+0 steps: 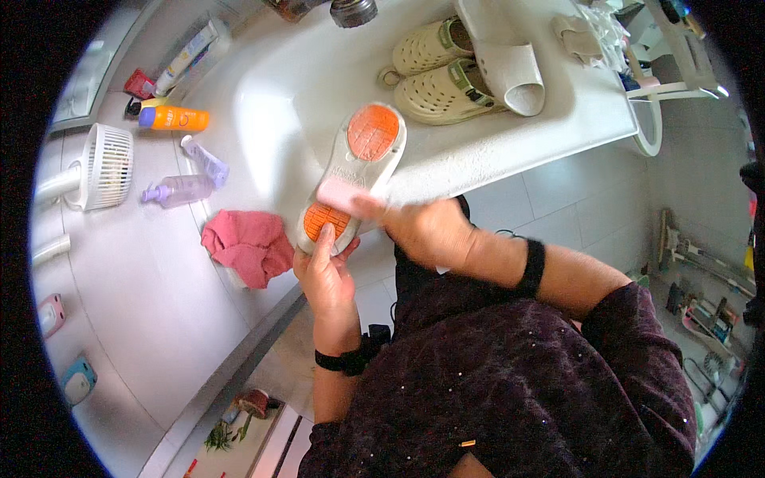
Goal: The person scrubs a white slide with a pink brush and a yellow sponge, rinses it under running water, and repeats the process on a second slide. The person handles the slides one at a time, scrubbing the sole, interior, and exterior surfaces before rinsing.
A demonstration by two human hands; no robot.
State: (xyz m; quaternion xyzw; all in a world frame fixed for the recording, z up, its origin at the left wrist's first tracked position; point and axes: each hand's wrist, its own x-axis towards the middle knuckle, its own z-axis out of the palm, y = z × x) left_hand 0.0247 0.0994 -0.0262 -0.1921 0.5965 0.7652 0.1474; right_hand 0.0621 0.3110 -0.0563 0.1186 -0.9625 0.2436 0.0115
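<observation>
A shoe (pixel 358 164) with a pale sole and two orange patches is held sole-up over the front edge of the white washbasin. My left hand (pixel 329 281) grips its near end, the thumb lying over the smaller orange patch. In my right hand (pixel 430 230), blurred, is a pink block-shaped thing (pixel 339 192), probably a brush; its underside is hidden. It rests against the middle of the sole, beside the near orange patch. Beyond my hands, a pair of cream perforated clogs (pixel 439 89) sits in the basin, next to a white slip-on shoe (pixel 514 74).
Left of the basin lie a pink cloth (pixel 251 248), a lilac pump bottle (pixel 182 190), a lilac tube (pixel 206 160) and an orange bottle (pixel 176 118). The basin drain (pixel 389 77) shows beside the clogs. A dark tap part (pixel 354 12) juts in at the top.
</observation>
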